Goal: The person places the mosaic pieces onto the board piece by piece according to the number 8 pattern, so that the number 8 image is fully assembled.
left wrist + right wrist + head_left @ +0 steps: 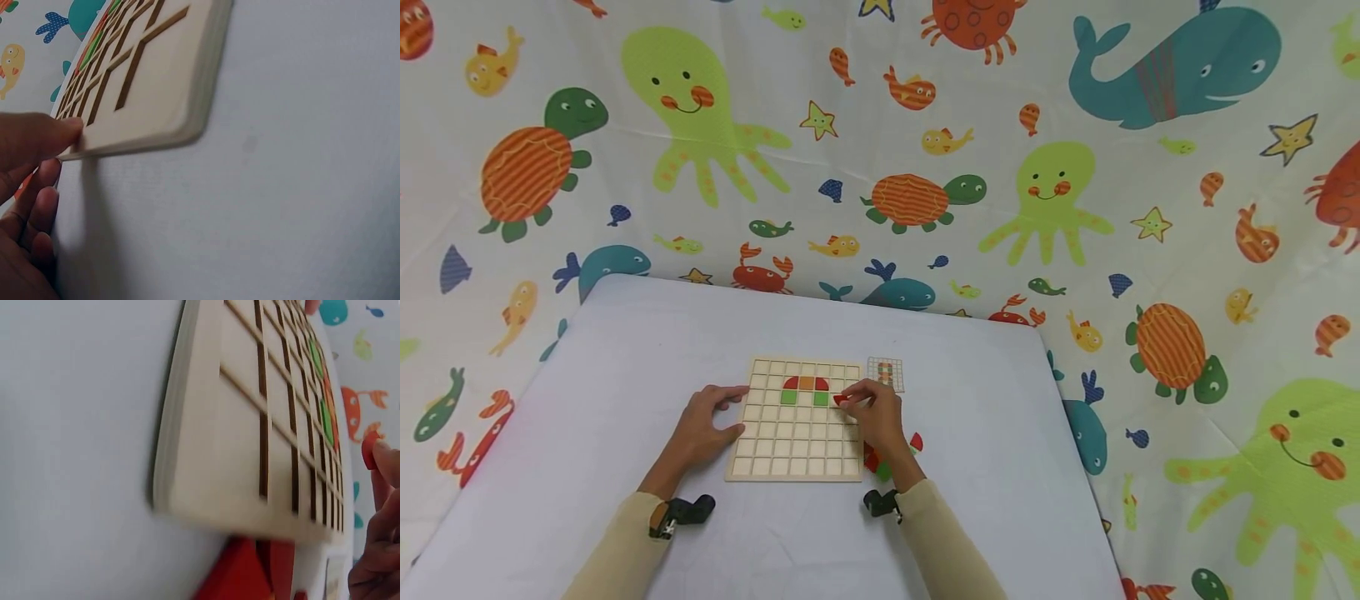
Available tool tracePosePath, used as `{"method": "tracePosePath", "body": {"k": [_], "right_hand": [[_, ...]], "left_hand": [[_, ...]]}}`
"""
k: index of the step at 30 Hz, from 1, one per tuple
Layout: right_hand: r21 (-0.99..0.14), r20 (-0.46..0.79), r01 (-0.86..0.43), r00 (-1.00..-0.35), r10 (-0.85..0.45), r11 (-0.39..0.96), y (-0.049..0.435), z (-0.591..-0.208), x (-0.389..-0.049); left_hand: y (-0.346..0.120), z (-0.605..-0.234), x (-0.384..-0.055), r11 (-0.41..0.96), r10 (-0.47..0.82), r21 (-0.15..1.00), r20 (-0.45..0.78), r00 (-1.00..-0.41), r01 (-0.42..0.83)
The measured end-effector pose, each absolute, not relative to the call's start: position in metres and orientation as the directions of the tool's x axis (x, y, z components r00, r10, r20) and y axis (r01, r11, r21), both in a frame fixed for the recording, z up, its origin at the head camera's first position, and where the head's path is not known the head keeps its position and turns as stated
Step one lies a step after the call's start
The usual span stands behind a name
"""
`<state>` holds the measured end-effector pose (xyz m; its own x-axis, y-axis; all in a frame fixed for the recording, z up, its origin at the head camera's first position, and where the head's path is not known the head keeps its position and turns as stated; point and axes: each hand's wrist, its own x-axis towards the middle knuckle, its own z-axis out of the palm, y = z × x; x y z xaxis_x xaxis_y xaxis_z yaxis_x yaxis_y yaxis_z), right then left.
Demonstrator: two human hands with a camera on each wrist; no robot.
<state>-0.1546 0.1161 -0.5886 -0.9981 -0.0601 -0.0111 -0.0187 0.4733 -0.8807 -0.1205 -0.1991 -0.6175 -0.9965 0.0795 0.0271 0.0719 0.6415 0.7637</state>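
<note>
A wooden grid board point(767, 458) lies on the white table. In its upper rows sit two red rounded pieces point(791, 383), an orange square point(806, 383) between them and two green squares point(788, 397). My left hand point(702, 429) touches the board's left edge with loosely bent fingers; its thumb point(65, 132) rests at the rim. Over the board's right side, my right hand point(880, 417) pinches a small red piece point(841, 400) between thumb and fingertips. In the right wrist view that red piece point(370, 450) shows partly covered by the thumb.
A small pattern card point(895, 383) with a printed grid lies by the board's upper right corner. Loose red pieces point(244, 575) and a green piece point(883, 472) are heaped beside the board's right edge, partly under my right wrist. A sea-animal curtain point(850, 275) hangs behind.
</note>
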Motion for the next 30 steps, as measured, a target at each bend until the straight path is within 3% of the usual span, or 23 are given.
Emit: {"method": "tracePosePath", "body": {"k": [11,22,30], "right_hand": [[-0.906,-0.028,-0.029,-0.992,-0.127,0.422,0.063,-0.589,-0.151],[-0.798,-0.087,0.018,-0.992,-0.086,0.602,0.033,-0.595,-0.154],[-0.765,-0.086,0.018,-0.994,-0.074,0.644,0.027,-0.596,-0.152]], "left_hand": [[-0.2,-0.615,-0.118,0.636,0.078,0.768,0.033,-0.996,0.075],[-0.199,-0.615,-0.118,0.635,0.082,0.769,0.024,-0.996,0.071],[-0.199,-0.615,-0.12,0.643,0.082,0.763,0.009,-0.997,0.059]]}}
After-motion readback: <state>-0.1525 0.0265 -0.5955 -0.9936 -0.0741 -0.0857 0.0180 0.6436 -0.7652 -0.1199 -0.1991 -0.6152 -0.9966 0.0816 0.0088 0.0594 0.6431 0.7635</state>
